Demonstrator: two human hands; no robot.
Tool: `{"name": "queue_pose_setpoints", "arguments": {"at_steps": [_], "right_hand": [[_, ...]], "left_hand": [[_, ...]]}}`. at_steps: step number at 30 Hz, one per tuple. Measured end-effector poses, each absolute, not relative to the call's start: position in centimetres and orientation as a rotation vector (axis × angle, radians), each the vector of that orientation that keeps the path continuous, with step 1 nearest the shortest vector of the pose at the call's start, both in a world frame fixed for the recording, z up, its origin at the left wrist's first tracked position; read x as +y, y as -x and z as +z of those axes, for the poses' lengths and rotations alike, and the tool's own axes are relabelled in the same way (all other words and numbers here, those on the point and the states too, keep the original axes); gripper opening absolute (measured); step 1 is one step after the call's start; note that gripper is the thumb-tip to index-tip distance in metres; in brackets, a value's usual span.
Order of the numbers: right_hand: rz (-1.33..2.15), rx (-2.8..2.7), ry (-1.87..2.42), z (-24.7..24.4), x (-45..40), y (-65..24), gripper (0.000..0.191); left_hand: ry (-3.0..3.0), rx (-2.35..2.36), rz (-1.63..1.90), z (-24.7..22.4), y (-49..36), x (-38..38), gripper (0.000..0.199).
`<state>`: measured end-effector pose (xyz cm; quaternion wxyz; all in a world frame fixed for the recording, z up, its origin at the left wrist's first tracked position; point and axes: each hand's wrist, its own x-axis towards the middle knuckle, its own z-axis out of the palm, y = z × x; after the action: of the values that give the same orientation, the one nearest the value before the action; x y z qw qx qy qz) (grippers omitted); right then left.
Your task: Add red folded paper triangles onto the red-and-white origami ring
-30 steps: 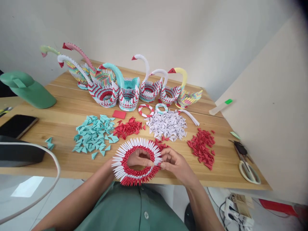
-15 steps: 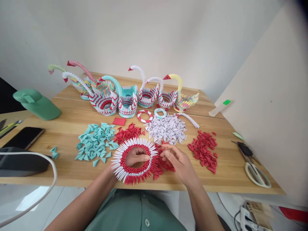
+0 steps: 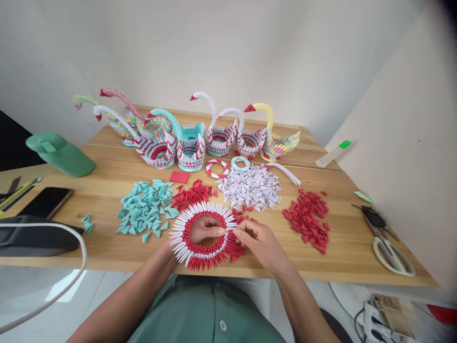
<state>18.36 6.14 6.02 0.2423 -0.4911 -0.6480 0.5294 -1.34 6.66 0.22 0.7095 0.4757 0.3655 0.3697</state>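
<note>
My left hand point(image 3: 208, 229) reaches through the middle of a round 3D-origami ring point(image 3: 181, 234) and grips its right side, thumb on the inner rim. The ring is made of folded paper pieces, red inside, with white points around most of the edge and red points at the bottom. My right hand point(image 3: 259, 243) pinches at the ring's right edge, fingertips touching the points there; whatever is between them is hidden. Under and behind that hand lies a pile of red folded pieces point(image 3: 236, 252), partly covered by the ring.
Piles of turquoise pieces point(image 3: 144, 209), white pieces point(image 3: 252, 188) and red pieces point(image 3: 307, 219) lie around. Several paper swans point(image 3: 155, 150) stand behind. Scissors point(image 3: 392, 257) sit at the right, a phone point(image 3: 46, 202) and green bottle point(image 3: 60, 155) at the left.
My right hand has moved left from above the red pile to the ring's right edge, its fingertips now against the points. The left hand keeps its hold. The view has shifted slightly.
</note>
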Motion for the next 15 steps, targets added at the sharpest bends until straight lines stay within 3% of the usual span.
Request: {"name": "queue_pose_setpoints", "arguments": {"at_steps": [6,15], "right_hand": [[1.229,-1.742,1.386,5.4,5.3,-17.6,0.028],[1.625,-1.533,1.236,4.8,4.7,-18.6,0.037]], "left_hand": [[-0.979,0.784,0.809,0.6,1.4,7.1,0.051],[-1.042,0.781,0.873,1.2,1.3,7.1,0.046]]}}
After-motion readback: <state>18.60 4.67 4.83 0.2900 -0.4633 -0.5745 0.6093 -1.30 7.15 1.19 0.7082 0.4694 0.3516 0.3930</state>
